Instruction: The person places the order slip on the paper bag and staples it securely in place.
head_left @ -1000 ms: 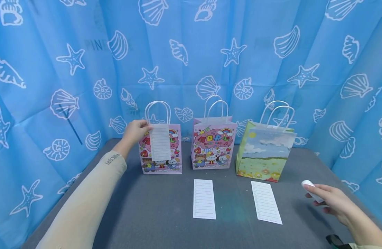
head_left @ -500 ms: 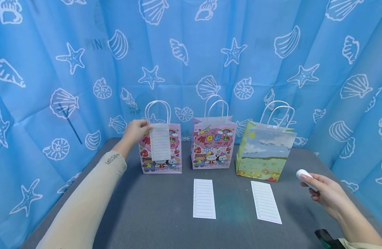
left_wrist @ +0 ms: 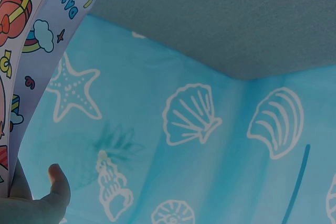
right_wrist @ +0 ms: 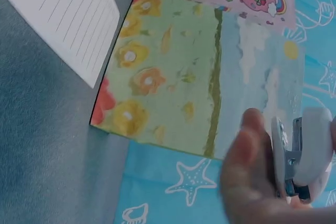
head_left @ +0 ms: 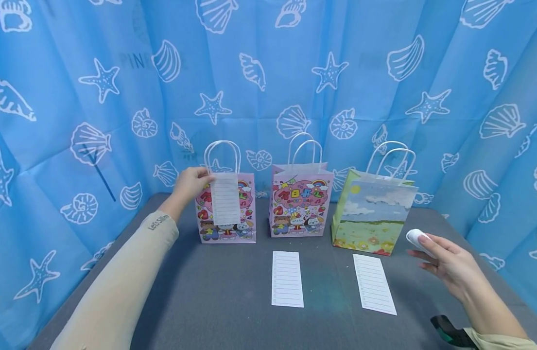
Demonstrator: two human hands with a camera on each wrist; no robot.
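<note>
Gray bench (head_left: 233,296), blue curtain (head_left: 268,29) bkgd: my L hand (head_left: 190,185) pinches lined slip (head_left: 226,200) against L pink bag (head_left: 247,206), R hand (head_left: 458,270) grips white stapler (right_wrist: 314,150) near green bag (head_left: 373,206); slip might skew if pinch loosens.

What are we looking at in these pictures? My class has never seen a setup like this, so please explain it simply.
There is no machine here: a person works with two bare hands. The large picture comes from a camera on the person's head, looking forward and down; the two others come from a camera on each wrist.

Three paper bags stand on a grey table: a left pink bag, a middle pink bag and a meadow bag. One flat slip lies before the middle bag, another slip before the meadow bag.

The left hand pinches a lined slip at the left bag's top. The right hand holds what looks like a white stapler.
</note>
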